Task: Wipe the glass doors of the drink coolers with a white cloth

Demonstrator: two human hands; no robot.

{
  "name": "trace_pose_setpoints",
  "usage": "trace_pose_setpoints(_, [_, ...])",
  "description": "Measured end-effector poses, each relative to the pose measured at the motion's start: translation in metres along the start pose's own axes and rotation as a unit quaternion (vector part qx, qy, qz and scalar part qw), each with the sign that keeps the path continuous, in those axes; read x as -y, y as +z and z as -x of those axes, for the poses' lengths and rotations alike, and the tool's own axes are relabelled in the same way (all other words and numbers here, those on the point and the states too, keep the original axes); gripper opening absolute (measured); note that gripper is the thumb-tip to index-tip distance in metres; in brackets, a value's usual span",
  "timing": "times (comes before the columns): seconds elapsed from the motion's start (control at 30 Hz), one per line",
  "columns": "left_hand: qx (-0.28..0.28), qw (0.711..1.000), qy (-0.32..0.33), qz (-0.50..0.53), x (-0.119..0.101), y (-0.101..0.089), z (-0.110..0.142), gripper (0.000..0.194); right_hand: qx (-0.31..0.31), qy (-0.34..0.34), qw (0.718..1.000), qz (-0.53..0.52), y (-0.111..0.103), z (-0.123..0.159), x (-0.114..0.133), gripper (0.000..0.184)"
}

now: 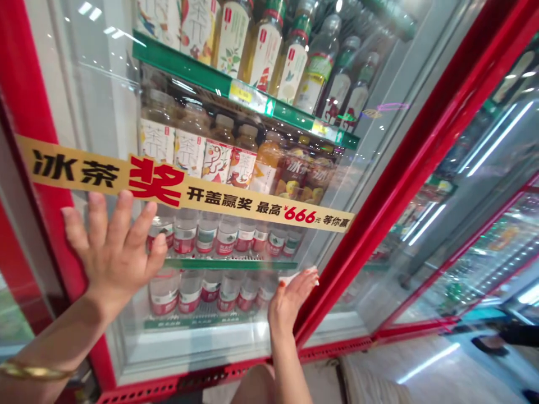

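My left hand (115, 249) lies flat with fingers spread at the left side of a glass fridge door (252, 336). Its fingertips reach the lower edge of a yellow sticker strip (219, 196) with black and red lettering. A gold bangle (36, 371) circles that wrist. Low on the right part of the glass, near the red frame (379, 191), my right hand (289, 300) has its fingers stretched out over a thin white cloth or tissue (290, 277). Only the edges of this white piece show; the rest is hidden under the hand.
Behind the glass, green-edged shelves (189, 62) hold rows of tea bottles (265, 50) and water bottles (227, 238). More red-framed glass doors (475, 235) continue to the right. A person's shoe (490, 345) is on the shiny floor (433, 365) at the lower right.
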State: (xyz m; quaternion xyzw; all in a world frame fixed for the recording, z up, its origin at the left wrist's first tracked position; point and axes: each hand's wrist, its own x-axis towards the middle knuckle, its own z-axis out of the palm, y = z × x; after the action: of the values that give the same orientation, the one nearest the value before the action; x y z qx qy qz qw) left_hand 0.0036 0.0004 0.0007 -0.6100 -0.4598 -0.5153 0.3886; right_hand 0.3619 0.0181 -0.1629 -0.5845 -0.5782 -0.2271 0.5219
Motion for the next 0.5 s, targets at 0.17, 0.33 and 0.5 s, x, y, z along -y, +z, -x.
trace_pose_setpoints(0.17, [0.011, 1.000, -0.008, -0.010, -0.003, 0.000, -0.001, 0.084, 0.087, -0.110, 0.989, -0.042, 0.004, 0.019, 0.041, 0.093])
trace_pose_setpoints(0.33, [-0.003, 0.999, 0.010, -0.034, -0.008, -0.001, -0.004, 0.085, -0.010, -0.083, 0.997, -0.008, -0.014, -0.037, 0.030, 0.085])
trace_pose_setpoints(0.5, [-0.029, 0.998, 0.023, -0.046, -0.011, -0.001, -0.008, 0.084, -0.062, -0.035, 0.997, -0.004, -0.028, -0.123, 0.074, 0.081])
